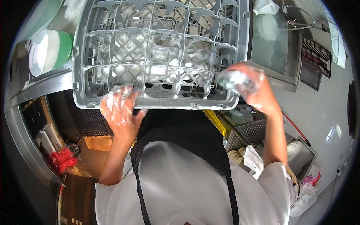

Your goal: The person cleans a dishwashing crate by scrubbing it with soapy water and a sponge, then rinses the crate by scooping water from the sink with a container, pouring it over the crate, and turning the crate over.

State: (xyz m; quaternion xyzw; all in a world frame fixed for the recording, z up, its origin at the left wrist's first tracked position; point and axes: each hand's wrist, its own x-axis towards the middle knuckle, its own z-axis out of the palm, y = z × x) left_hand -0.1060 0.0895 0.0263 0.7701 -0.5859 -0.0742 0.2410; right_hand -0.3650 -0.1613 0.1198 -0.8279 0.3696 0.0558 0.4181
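Observation:
A large grey plastic dishwasher rack (235,96) with square compartments is in front of me, with white suds on its dividers and lattice bottom. My left hand (120,107), coated in foam, grips the near rim toward the left, fingers over the top and thumb outside. At the rack's near right corner is my right hand (255,84), blurred by motion. It is closed on a foamy scouring pad (233,81) that looks dark green, held against or just over the right wall. Foam hides much of the pad, and contact with the rack cannot be made out.
A green and white tub (50,51) stands on the steel counter at left. Beyond the rack on the right is a sink basin (269,48) with a white jug (266,6). Below are a cardboard box (92,155), a grey crate (245,131) with bottles, and a black wire rack (317,56).

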